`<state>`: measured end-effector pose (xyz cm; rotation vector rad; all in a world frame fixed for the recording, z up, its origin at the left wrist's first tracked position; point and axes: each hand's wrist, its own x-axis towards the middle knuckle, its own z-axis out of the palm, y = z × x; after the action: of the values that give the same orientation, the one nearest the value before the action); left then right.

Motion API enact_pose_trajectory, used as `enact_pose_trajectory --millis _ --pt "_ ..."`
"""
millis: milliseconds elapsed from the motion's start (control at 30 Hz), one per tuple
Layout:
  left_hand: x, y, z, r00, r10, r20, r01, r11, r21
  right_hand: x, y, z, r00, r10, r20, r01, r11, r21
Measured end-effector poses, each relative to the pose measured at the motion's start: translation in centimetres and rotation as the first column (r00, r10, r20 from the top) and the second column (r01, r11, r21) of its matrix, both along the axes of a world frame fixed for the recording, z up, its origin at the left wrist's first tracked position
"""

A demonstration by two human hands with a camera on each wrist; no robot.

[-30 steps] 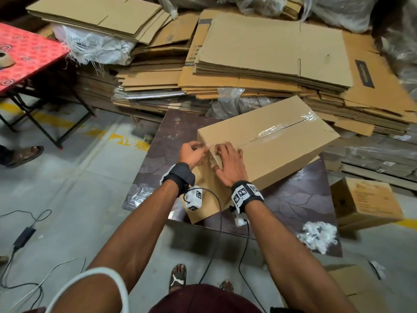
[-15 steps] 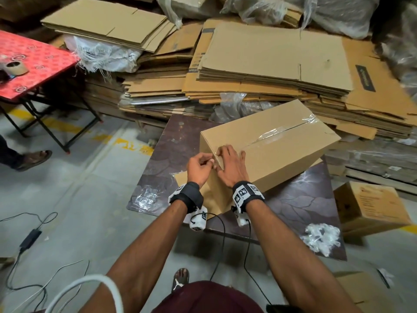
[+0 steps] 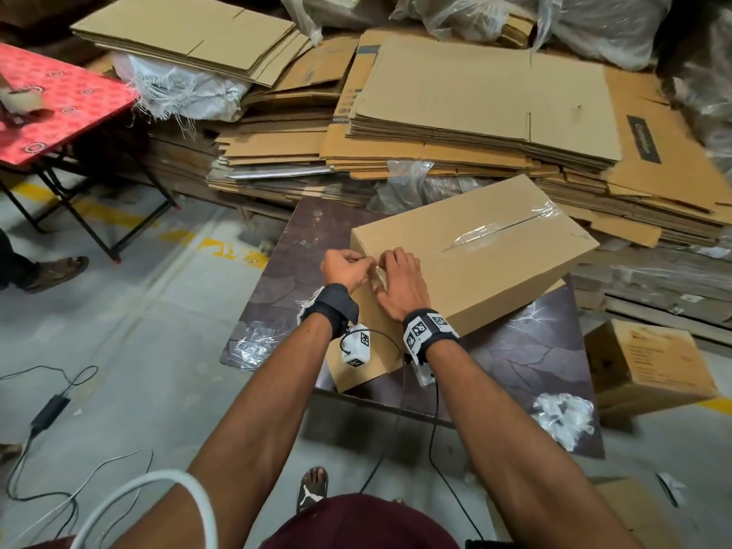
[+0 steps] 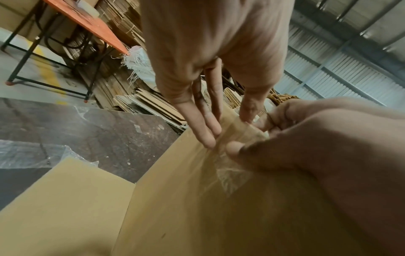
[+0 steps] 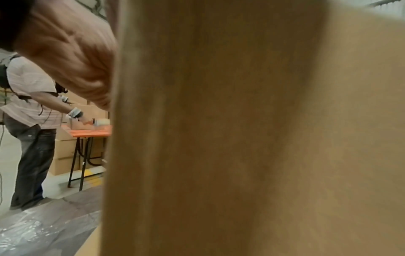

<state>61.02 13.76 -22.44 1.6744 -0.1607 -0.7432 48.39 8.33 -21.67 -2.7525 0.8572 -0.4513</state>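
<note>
While my left hand (image 3: 344, 267) pinches the clear tape (image 4: 237, 129) at the near top edge of the cardboard box (image 3: 487, 263), fingers curled on it, my right hand (image 3: 401, 285) lies flat against that end, fingers straight. The box sits closed on the counter (image 3: 515, 362), seam taped, contents hidden.

Tan box (image 3: 495, 247); clear tape (image 3: 471, 235); red patterned table (image 3: 59, 112).
</note>
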Motion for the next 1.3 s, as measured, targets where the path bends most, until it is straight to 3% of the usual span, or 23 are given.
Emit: enact_pose_trajectory --millis 200,333,467,800,1200,1300 --pt "0.5 0.3 0.8 0.998 -0.042 -0.039 0.042 0.999 -0.019 0.6 -1.5 1.1 0.996 -0.029 0.084 0.014 0.986 0.164" --pt "0.6 0.4 1.3 0.997 -0.063 -0.041 0.063 0.998 0.0 1.8 -4.2 4.1 0.991 0.014 -0.13 0.023 0.96 0.279" --pt "0.6 0.5 1.5 0.998 -0.053 -0.04 0.053 0.999 0.006 3.6 -6.0 6.8 0.936 0.075 -0.343 0.044 0.944 0.327" --pt "0.0 0.2 1.5 1.0 0.002 -0.012 -0.002 0.998 0.055 6.0 -7.0 7.6 0.808 0.148 -0.57 0.056 0.944 0.325" --pt "0.4 0.1 1.8 0.998 -0.008 -0.056 0.01 0.999 0.034 5.6 -7.4 8.2 0.826 0.252 -0.504 0.018 0.882 0.471" --pt "0.4 0.1 1.7 0.998 -0.008 -0.07 0.011 0.999 0.038 5.3 -6.8 7.5 0.88 0.193 -0.433 0.024 0.894 0.447"
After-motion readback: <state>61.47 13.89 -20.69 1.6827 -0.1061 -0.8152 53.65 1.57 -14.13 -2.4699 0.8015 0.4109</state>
